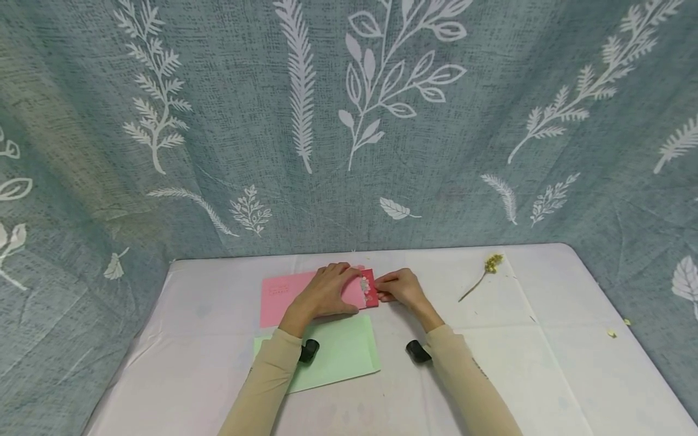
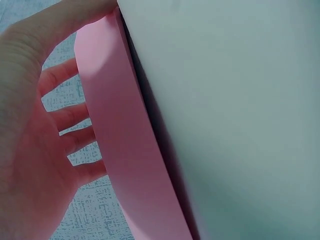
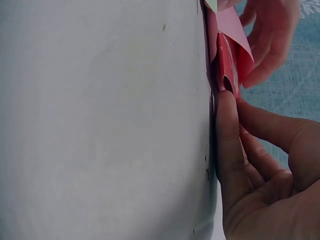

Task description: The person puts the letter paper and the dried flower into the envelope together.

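A pink envelope (image 1: 289,290) lies at the back left of the white table, with a red card (image 1: 372,297) sticking out of its right end. White flowers show on the card. My left hand (image 1: 327,290) spans the envelope near that end, thumb at the near edge and fingers at the far edge, gripping it. At the card's outer end, my right hand (image 1: 402,287) pinches the card between thumb and fingertip. The right wrist view shows the card (image 3: 227,62) between the envelope's pink layers, just beyond the right fingertips. The rest of the card is hidden inside.
A light green envelope (image 1: 338,357) lies in front of the pink one, partly under the left forearm. Toward the back right is a dried stem with yellow blossoms (image 1: 492,264). Small yellow bits (image 1: 612,333) lie near the right edge. A patterned teal cloth (image 1: 338,200) hangs behind.
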